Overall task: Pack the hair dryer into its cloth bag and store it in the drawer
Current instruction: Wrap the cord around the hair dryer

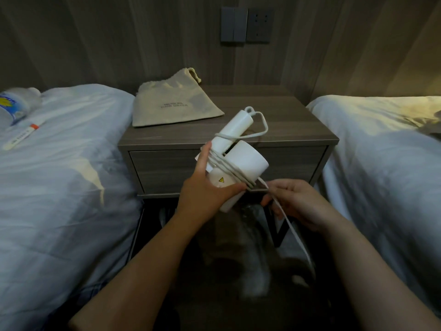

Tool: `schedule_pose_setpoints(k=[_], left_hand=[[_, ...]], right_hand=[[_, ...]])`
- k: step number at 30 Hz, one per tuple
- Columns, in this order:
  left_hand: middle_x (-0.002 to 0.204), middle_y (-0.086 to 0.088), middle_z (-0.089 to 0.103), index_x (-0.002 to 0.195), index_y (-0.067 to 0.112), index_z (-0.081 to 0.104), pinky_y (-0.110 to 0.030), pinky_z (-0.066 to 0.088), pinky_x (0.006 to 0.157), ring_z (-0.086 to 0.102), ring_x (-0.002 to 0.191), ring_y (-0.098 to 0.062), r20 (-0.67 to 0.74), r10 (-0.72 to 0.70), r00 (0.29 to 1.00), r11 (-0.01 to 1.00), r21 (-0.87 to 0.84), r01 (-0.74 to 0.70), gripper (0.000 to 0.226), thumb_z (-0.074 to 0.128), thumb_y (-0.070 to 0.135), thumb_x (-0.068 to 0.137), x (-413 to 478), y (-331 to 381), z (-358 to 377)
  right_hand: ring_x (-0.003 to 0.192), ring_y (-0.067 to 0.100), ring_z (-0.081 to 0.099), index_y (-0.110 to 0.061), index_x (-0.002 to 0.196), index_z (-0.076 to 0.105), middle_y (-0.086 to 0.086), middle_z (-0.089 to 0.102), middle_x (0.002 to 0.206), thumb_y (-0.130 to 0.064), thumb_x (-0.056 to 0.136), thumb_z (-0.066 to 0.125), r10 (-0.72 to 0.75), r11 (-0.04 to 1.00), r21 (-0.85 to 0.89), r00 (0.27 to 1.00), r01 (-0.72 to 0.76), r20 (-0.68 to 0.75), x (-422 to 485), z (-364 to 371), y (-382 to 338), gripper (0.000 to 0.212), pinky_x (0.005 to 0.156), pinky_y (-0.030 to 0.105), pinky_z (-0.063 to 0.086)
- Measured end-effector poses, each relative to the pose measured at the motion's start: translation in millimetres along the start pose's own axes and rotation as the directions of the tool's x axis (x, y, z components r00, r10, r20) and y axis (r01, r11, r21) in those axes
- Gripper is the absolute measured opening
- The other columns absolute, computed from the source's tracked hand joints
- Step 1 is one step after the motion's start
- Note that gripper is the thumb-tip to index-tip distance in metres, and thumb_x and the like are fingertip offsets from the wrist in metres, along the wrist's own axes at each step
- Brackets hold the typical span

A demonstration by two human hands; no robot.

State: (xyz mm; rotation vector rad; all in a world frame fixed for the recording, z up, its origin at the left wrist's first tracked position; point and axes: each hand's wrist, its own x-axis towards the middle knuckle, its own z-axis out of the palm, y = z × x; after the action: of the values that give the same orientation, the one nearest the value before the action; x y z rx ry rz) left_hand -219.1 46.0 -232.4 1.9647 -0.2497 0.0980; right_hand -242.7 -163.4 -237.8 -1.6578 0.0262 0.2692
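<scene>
Both forearms reach forward from the bottom of the view, and the 2 hands meet in front of the nightstand (286, 125). The left hand (207, 185) grips the white hair dryer (241, 158) from its left side: the fingers stretch up along the body, and the thumb lies across the lower end beside a yellow warning sticker. The dryer is held in the air, tilted, with its handle pointing up and away toward the nightstand top and its wide barrel turned to the right.

The white cord (293, 230) is looped several times round the dryer's body and handle. The right hand (293, 201) sits just right of the dryer with its fingers curled, pinching the free run of cord, which passes through the hand and trails down toward the floor.

The cloth bag (171, 103) lies flat on the back left of the nightstand top, drawstring end toward the wall. Below, the drawer (162, 168) is closed.

The nightstand stands between 2 beds with white covers. A bottle (16, 103) lies on the left bed (59, 175).
</scene>
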Motion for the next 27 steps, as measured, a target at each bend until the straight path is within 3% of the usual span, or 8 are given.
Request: schedule_pose_setpoints(k=[5, 9, 13, 17, 20, 22, 24, 27], left_hand=[[0.144, -0.001, 0.043, 0.143, 0.049, 0.003, -0.034, 0.044, 0.096, 0.05, 0.121, -0.021, -0.039, 0.006, 0.999, 0.994, 0.11, -0.002, 0.112, 0.08, 0.043, 0.062, 0.0, 1.2, -0.1], [0.145, 0.001, 0.042, 0.14, 0.052, -0.003, -0.04, 0.045, 0.099, 0.05, 0.122, -0.02, 0.009, 0.05, 0.999, 0.97, 0.239, -0.051, 0.115, 0.077, 0.055, 0.059, -2.5, 2.9, 1.0], [0.135, -0.002, 0.049, 0.142, 0.048, -0.001, -0.04, 0.049, 0.092, 0.051, 0.117, -0.019, 0.037, 0.143, 0.989, 0.897, 0.417, -0.145, 0.115, 0.078, 0.056, 0.058, -3.7, 5.5, 3.3], [0.124, -0.007, 0.049, 0.14, 0.048, -0.005, -0.034, 0.046, 0.078, 0.049, 0.109, -0.02, 0.061, 0.199, 0.978, 0.747, 0.637, -0.192, 0.111, 0.073, 0.06, 0.062, -2.7, 4.3, 2.3], [0.123, -0.008, 0.048, 0.141, 0.047, -0.003, -0.033, 0.045, 0.076, 0.048, 0.107, -0.022, 0.055, 0.231, 0.971, 0.666, 0.719, -0.199, 0.107, 0.071, 0.06, 0.065, -1.0, 2.1, -1.6], [0.123, -0.008, 0.05, 0.142, 0.048, -0.002, -0.033, 0.045, 0.075, 0.048, 0.106, -0.023, 0.051, 0.237, 0.97, 0.647, 0.736, -0.197, 0.107, 0.071, 0.06, 0.065, 1.1, 0.0, -4.0], [0.122, -0.008, 0.051, 0.141, 0.049, -0.004, -0.033, 0.046, 0.075, 0.049, 0.105, -0.023, 0.063, 0.228, 0.972, 0.644, 0.739, -0.199, 0.108, 0.07, 0.061, 0.064, 3.0, -2.8, -4.6], [0.118, -0.007, 0.052, 0.137, 0.051, -0.01, -0.034, 0.049, 0.076, 0.049, 0.103, -0.021, 0.124, 0.209, 0.97, 0.646, 0.728, -0.232, 0.109, 0.07, 0.063, 0.064, 4.2, -5.8, -2.3]], right_hand=[[0.03, 0.007, 0.034, -0.008, 0.099, 0.069, 0.002, 0.058, 0.049, -0.005, 0.095, 0.043, -0.018, 0.993, -0.114, 0.996, 0.009, -0.086, -2.6, 15.1, -5.0, 0.026, 0.033, 0.017, 0.025], [0.032, 0.004, 0.036, 0.003, 0.092, 0.068, 0.004, 0.054, 0.052, -0.018, 0.097, 0.045, -0.034, 0.901, -0.434, 0.996, -0.004, -0.079, -4.0, 18.5, -9.0, 0.032, 0.036, 0.014, 0.03], [0.035, 0.002, 0.041, 0.002, 0.086, 0.068, -0.001, 0.053, 0.048, -0.024, 0.096, 0.045, -0.065, 0.797, -0.603, 0.995, 0.003, -0.08, -4.7, 21.6, -8.0, 0.036, 0.042, 0.012, 0.034], [0.035, 0.006, 0.045, -0.021, 0.096, 0.066, 0.001, 0.057, 0.05, -0.022, 0.096, 0.045, 0.078, 0.804, -0.593, 0.995, -0.029, 0.058, -12.3, 23.7, -18.5, 0.021, 0.042, 0.018, 0.038], [0.031, 0.011, 0.043, -0.019, 0.093, 0.063, 0.005, 0.062, 0.054, -0.023, 0.097, 0.045, 0.186, 0.789, -0.611, 0.973, -0.066, 0.135, -20.1, 14.7, -26.9, 0.018, 0.038, 0.023, 0.038], [0.029, 0.009, 0.042, -0.017, 0.082, 0.061, 0.008, 0.063, 0.056, -0.023, 0.096, 0.046, 0.194, 0.737, -0.674, 0.968, -0.038, 0.157, -22.9, 10.6, -28.6, 0.021, 0.037, 0.022, 0.037], [0.031, 0.007, 0.042, -0.014, 0.093, 0.061, 0.008, 0.061, 0.058, -0.016, 0.095, 0.046, 0.203, 0.702, -0.712, 0.954, 0.016, 0.221, -26.2, 10.8, -29.0, 0.016, 0.038, 0.021, 0.037], [0.048, 0.001, 0.052, -0.017, 0.11, 0.06, -0.007, 0.06, 0.064, -0.002, 0.089, 0.047, 0.198, 0.658, -0.744, 0.925, 0.121, 0.325, -32.0, 10.5, -33.0, 0.029, 0.048, 0.017, 0.043]])
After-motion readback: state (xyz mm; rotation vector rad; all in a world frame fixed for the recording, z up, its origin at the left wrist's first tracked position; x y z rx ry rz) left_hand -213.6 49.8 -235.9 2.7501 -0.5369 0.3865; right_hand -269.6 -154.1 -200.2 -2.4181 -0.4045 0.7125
